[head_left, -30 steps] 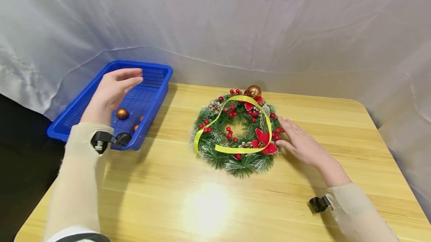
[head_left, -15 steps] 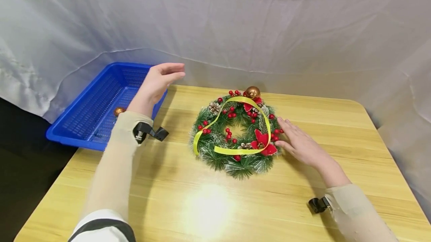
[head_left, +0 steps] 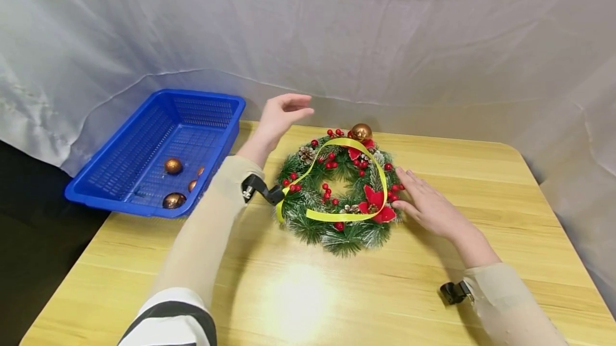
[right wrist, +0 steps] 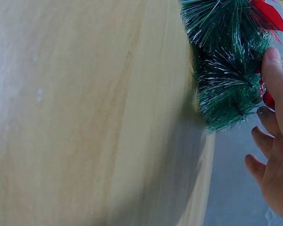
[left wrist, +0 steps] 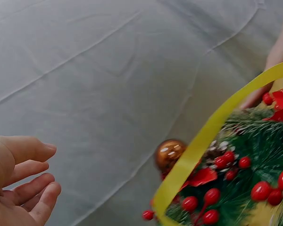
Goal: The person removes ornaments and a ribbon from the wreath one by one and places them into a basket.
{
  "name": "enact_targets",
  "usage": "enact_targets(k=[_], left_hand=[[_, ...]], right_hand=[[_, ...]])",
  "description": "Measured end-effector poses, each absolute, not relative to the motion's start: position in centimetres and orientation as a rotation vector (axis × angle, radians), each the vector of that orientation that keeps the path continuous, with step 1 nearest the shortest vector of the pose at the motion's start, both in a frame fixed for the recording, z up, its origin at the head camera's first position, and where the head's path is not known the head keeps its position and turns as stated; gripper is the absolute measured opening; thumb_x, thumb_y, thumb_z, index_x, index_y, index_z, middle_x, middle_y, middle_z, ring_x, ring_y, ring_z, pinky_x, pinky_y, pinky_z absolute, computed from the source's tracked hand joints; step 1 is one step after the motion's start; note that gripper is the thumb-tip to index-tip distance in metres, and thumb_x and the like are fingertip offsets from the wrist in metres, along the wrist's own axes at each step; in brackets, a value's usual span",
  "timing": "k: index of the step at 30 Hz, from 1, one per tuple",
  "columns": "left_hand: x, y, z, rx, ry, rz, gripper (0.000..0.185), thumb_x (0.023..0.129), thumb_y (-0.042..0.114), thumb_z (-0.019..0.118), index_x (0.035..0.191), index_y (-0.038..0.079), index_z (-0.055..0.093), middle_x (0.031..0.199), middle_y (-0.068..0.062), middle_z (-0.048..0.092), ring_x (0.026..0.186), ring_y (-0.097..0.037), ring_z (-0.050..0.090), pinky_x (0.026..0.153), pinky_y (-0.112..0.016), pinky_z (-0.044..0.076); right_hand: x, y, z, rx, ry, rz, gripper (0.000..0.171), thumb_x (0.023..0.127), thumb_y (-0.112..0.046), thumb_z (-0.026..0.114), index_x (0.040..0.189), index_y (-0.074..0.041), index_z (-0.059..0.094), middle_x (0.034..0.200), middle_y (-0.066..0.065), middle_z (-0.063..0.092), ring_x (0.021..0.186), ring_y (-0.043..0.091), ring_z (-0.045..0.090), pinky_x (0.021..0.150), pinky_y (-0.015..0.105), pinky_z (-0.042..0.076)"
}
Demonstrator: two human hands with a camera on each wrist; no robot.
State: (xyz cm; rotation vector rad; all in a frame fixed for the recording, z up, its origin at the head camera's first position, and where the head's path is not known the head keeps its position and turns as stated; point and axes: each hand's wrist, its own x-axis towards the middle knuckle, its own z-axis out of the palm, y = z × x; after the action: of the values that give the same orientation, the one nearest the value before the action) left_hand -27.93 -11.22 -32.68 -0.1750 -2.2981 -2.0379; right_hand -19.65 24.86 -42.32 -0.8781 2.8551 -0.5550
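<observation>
A green wreath (head_left: 308, 228) lies on the table, dressed with red berries, red flowers and pine cones. Across its top loops a yellow ribbon (head_left: 344, 216). One shiny copper ball (head_left: 361, 132) sits at its far edge. My left hand (head_left: 281, 118) is in the air behind the wreath's left side, left of that ball. In the left wrist view its thumb and loosely bent fingers (left wrist: 30, 190) are apart with nothing between them. At the wreath's right edge my right hand (head_left: 430, 208) rests, fingers fairly straight. The right wrist view shows its thumb (right wrist: 272, 70) against the greenery.
To the left stands a blue plastic basket (head_left: 91, 196) with several copper balls (head_left: 174, 200) in it. The wooden table (head_left: 385, 303) ends at a pale cloth backdrop (head_left: 385, 46). My left forearm (head_left: 202, 250) passes over the table between basket and wreath.
My left hand has moved from above the basket rightward to near the wreath's far left side, uncovering the balls in the basket. My right hand and the wreath have stayed put.
</observation>
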Motion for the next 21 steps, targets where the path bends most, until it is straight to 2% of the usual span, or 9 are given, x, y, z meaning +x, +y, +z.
enact_targets(k=[13,21], left_hand=[[-29.1,-4.6,-34.9,-0.224,-2.420,-1.894,0.035,0.084,0.009,0.074,0.118,0.005,0.067,0.109,-0.008,0.067,0.096,-0.017,0.062,0.079,-0.024,0.051],[-29.5,-2.4,-35.6,-0.210,-2.653,-1.642,0.039,0.085,0.021,0.074,0.123,0.013,0.065,0.123,-0.005,0.063,0.111,-0.018,0.057,0.089,-0.027,0.048]], right_hand=[[-19.5,24.4,-42.4,-0.866,2.854,-0.553,0.076,0.098,-0.045,0.046,0.154,-0.008,0.009,0.158,0.008,0.008,0.143,0.034,0.010,0.115,0.045,0.007],[-19.7,23.9,-42.3,-0.893,2.854,-0.545,0.076,0.098,-0.047,0.045,0.154,-0.013,0.006,0.158,0.007,0.009,0.143,0.034,0.011,0.115,0.046,0.008]])
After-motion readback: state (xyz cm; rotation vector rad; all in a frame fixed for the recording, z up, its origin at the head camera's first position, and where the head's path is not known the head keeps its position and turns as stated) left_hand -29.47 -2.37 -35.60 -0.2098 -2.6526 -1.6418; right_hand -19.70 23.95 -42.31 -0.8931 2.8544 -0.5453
